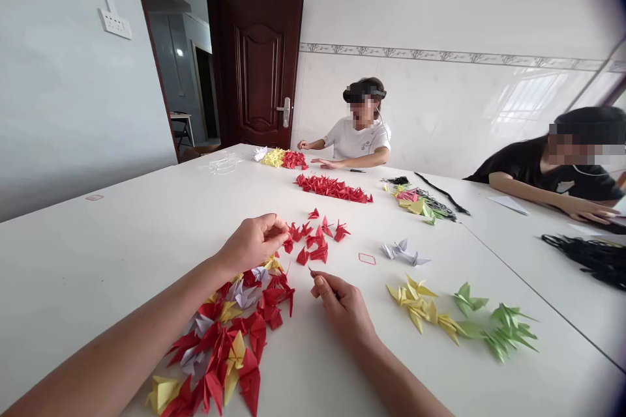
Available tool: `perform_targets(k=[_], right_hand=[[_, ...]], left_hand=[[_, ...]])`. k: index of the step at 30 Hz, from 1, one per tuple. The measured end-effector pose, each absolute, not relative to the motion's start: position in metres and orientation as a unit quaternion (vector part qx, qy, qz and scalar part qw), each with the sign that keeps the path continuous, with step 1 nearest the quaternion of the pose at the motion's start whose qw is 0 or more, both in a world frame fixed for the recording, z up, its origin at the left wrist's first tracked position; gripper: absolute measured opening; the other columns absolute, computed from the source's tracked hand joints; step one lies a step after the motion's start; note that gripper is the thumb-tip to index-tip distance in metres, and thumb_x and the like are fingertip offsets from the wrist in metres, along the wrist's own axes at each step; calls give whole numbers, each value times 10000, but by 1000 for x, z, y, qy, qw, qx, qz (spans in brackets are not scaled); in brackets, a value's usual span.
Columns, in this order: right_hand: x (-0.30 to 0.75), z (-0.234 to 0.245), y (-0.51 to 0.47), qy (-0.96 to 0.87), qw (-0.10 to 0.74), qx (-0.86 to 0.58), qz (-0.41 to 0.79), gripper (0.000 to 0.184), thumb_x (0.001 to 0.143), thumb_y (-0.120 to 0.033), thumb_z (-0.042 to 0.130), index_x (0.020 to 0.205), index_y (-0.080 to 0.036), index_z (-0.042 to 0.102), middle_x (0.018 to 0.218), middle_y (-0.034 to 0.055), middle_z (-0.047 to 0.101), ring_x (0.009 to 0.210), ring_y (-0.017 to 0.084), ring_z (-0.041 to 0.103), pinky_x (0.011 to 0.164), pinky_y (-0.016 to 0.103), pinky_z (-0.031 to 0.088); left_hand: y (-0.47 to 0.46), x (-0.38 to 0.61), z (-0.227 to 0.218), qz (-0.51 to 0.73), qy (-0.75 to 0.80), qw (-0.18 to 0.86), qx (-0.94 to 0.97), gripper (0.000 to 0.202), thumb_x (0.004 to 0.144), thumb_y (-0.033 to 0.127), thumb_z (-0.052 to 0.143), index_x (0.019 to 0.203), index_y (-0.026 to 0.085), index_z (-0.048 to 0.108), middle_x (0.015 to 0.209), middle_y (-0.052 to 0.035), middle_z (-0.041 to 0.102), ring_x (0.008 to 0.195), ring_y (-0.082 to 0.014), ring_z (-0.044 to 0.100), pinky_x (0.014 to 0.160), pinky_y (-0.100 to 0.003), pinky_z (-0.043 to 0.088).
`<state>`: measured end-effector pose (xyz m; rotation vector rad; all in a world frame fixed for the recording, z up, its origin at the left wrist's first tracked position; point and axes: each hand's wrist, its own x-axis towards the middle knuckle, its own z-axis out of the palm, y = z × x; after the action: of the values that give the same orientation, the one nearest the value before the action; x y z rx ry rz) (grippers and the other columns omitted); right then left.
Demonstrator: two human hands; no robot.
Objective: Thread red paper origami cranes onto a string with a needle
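My left hand is closed in a pinch above the table, its fingertips at a red folded paper crane that it seems to grip. My right hand is closed around a thin, dark, pointed tool, with its tip poking out past the thumb and toward the left. Most of the tool is hidden in the fingers. Between and beyond the hands lie several loose red paper cranes. Beneath my left forearm spreads a mixed heap of red, yellow and pale lilac cranes.
Yellow cranes, green cranes and lilac cranes lie to the right. A row of red cranes sits farther back. Two people sit across the white table. Black cords and white strings rest on it.
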<state>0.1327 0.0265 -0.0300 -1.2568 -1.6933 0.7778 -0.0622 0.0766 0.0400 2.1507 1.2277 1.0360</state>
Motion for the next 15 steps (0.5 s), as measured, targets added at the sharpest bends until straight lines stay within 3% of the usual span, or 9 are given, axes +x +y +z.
perform_targets(k=[5, 9, 12, 15], right_hand=[[134, -30, 24, -682, 448, -482, 319, 396, 853, -452, 416, 889, -156, 676, 775, 60, 666, 674, 171, 584, 612, 242, 441], [134, -29, 24, -704, 426, -472, 317, 384, 862, -422, 412, 994, -159, 659, 734, 47, 656, 642, 163, 572, 608, 246, 439], [134, -29, 24, -712, 408, -480, 310, 371, 870, -407, 400, 972, -167, 663, 726, 35, 650, 631, 155, 560, 603, 238, 425], [133, -28, 24, -722, 394, -484, 300, 356, 876, -395, 385, 836, -178, 663, 687, 14, 621, 610, 142, 533, 582, 221, 396]], left_hand=[[70, -52, 28, 355, 436, 209, 800, 266, 780, 310, 522, 1008, 176, 553, 896, -46, 668, 784, -162, 636, 721, -258, 513], [64, -44, 25, 308, 421, 177, 835, 268, 815, 269, 465, 1060, 196, 545, 869, -21, 670, 692, -136, 628, 669, -238, 508], [60, -40, 25, 291, 408, 168, 849, 284, 815, 246, 451, 1080, 185, 536, 814, -18, 673, 632, -125, 612, 628, -230, 502], [58, -38, 26, 304, 397, 174, 848, 259, 807, 248, 460, 1042, 185, 548, 782, -15, 670, 682, -134, 624, 661, -233, 508]])
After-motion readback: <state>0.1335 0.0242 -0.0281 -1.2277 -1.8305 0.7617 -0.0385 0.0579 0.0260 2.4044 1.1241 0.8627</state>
